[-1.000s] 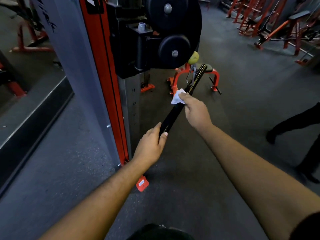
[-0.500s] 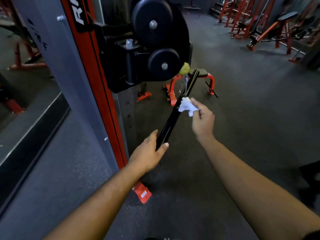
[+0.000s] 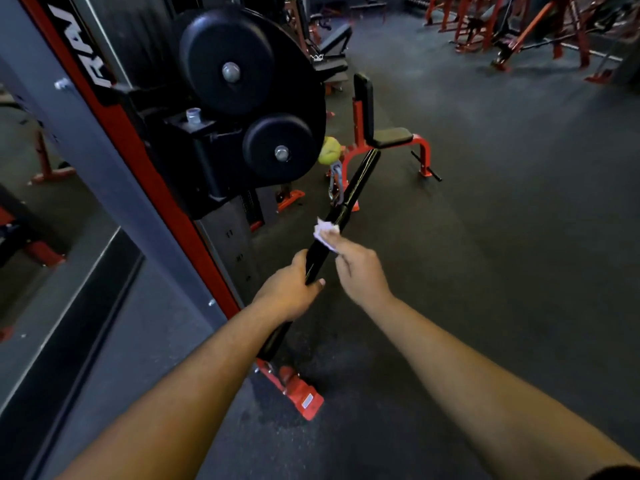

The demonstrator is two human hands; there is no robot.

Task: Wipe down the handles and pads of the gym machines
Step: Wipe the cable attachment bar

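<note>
- The cable bar handle (image 3: 349,197) is a long, glossy black straight bar. It runs on a slant from about 7 o'clock near the machine's base up toward 1 o'clock, off the floor. Its far end has a thicker black sleeve; its near end passes under the left forearm.
- A metal carabiner clip (image 3: 335,183) meets the bar near its middle, just below a yellow-green ball stop (image 3: 329,150).
- The wipe (image 3: 325,234) is a small, crumpled white piece, pressed against the bar's left side, just below the clip.
- The left hand (image 3: 289,289) has its grip round the bar's lower half; the right hand (image 3: 360,271) pinches the wipe.
</note>
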